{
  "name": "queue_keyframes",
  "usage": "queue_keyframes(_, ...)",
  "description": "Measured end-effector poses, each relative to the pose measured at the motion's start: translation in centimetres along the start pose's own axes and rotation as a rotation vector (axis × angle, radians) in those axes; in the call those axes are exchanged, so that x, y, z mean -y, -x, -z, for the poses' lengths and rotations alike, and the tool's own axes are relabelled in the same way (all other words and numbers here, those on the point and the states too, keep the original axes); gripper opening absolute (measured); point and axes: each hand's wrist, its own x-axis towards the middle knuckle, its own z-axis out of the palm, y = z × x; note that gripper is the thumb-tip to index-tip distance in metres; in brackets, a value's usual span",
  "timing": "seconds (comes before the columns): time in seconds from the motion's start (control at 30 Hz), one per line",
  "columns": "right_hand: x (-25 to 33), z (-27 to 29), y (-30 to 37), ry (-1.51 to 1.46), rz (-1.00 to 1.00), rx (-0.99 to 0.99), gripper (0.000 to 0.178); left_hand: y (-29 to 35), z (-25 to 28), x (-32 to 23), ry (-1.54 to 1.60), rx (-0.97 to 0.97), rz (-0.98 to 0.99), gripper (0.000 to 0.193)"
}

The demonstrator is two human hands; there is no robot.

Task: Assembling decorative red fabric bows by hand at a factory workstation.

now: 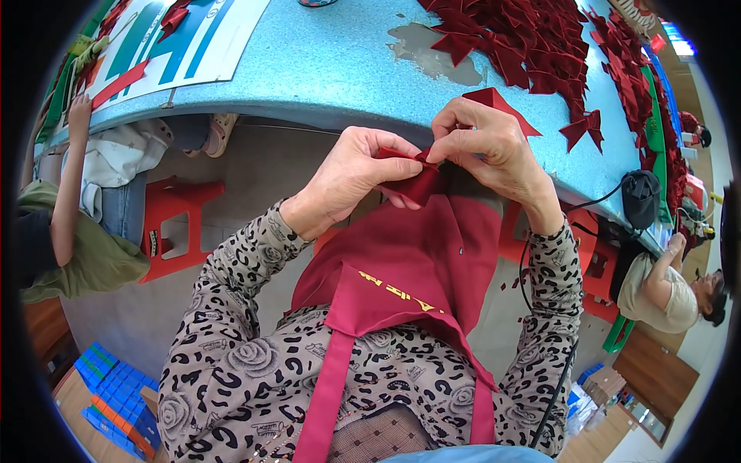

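Between my two hands, just off the table's near edge, is a dark red ribbon bow [413, 185], partly hidden by my fingers. My left hand [351, 174] pinches its left side between thumb and fingers. At the middle of the bow, the thumb and forefinger of my right hand [490, 147] are pressed together on the red ribbon. Behind my right hand a loose red ribbon piece [502, 108] lies on the table. A single finished-looking red bow [583, 131] rests to the right of it.
A large heap of red bows [525, 46] covers the blue speckled table [324, 62] at the far right. A white-and-teal board [193, 46] lies at the left, where another person's hand [79, 112] touches a red strip [120, 83]. Red stools [177, 220] stand below; a black bag [641, 197] hangs right.
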Motion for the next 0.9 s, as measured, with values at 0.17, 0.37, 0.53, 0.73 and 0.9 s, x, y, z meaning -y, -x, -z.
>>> queue_keyframes(0.17,-0.1,-0.1,0.2,0.019,0.009,0.015,0.022,0.1,-0.1,0.1,-0.062,0.006,-0.012,0.017)
queue_keyframes(0.37,-0.2,0.1,0.4,0.132,0.094,0.024,0.019,0.2,-0.3,0.4,-0.072,-0.002,-0.053,0.017)
queue_keyframes(0.53,-0.3,0.2,0.6,0.17,0.109,0.001,0.018,0.1,-0.6,0.5,-0.103,-0.015,-0.072,0.018)
queue_keyframes(0.73,-0.7,0.3,1.0,0.169,0.104,-0.026,0.018,-0.2,-0.9,0.4,-0.102,-0.006,-0.059,0.02)
queue_keyframes(0.9,-1.1,0.4,1.3,0.151,0.127,-0.058,0.019,-0.4,-1.3,0.3,-0.114,0.002,-0.047,0.019)
